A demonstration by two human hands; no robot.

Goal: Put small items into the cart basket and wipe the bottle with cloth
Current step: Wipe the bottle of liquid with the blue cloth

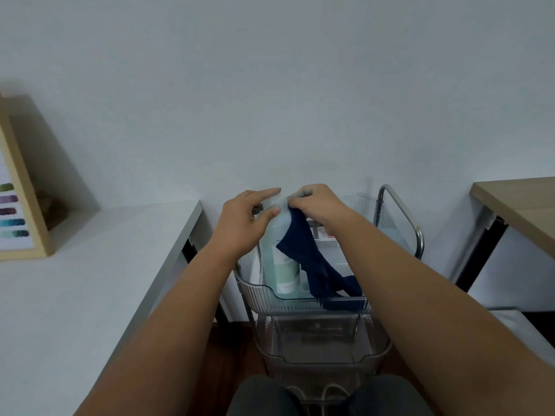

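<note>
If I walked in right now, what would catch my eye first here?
Probably the two hands meeting in the middle: the left hand steadies the top of a pale green bottle, while the right hand grips a dark blue cloth against it. The bottle stands upright in the top basket of a clear cart, with the cloth's tail draped over the basket's front edge.

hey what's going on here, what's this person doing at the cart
A person is wiping a pale green plastic bottle that stands upright in the top clear plastic basket of a metal-framed cart. The left hand steadies the bottle near its top, while the right hand holds a dark blue cloth against the bottle's upper part. The cloth's loose end hangs over the basket's front edge.
</note>
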